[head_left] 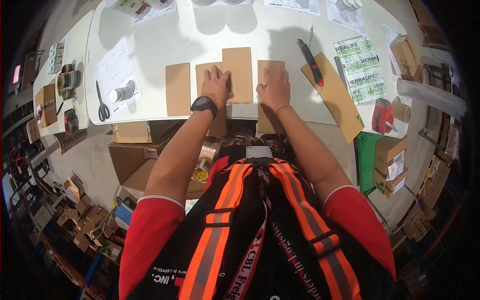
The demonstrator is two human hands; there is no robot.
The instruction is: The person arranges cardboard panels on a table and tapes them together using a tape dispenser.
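My left hand [216, 86] lies with its fingers stretched over a cardboard strip [218, 122], close beside a taller cardboard piece [240, 75]. Pressed down on another cardboard strip [267, 120] is my right hand [275, 89], its fingers extended and somewhat bent. Both strips under my hands reach past the near table edge. A separate cardboard rectangle [178, 90] lies to the left of my left hand. To the right of my right hand, a red and black utility knife [311, 62] rests on a long cardboard piece [336, 97].
On the white table [150, 55] are scissors [102, 102], a white bottle [121, 94] on a paper sheet, a printed green and white pack [359, 67] and a red tape dispenser [382, 116]. An open carton [132, 165] stands below the near edge.
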